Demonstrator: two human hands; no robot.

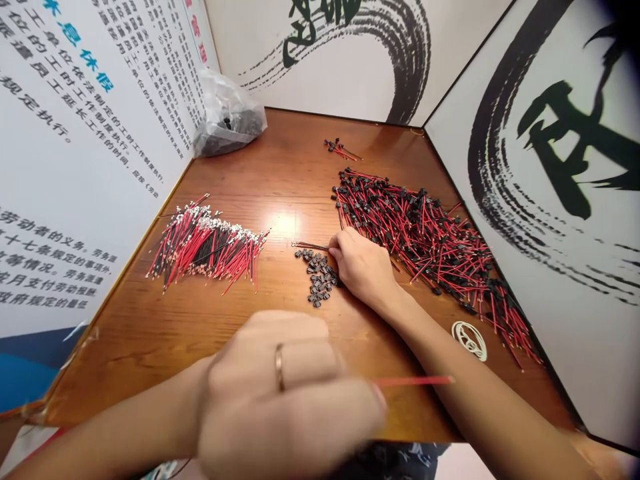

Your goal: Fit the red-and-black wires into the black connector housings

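My left hand (285, 393) is close to the camera, blurred, with a ring on one finger; its fingers are pinched on a short red wire (415, 381) that sticks out to the right. My right hand (360, 263) rests on the wooden table (150, 333) further off, fingers curled down at a small heap of black connector housings (319, 273), with a thin wire (310, 246) lying by its fingertips. What the fingers grip is hidden. A bundle of bare red and black wires (207, 247) lies to the left.
A big pile of red and black wires with black connectors (430, 247) fills the right side. A few more wires (340, 149) lie at the back, beside a plastic bag (227, 120) in the far left corner. White rubber bands (469, 339) sit near my right forearm. Printed panels wall the table.
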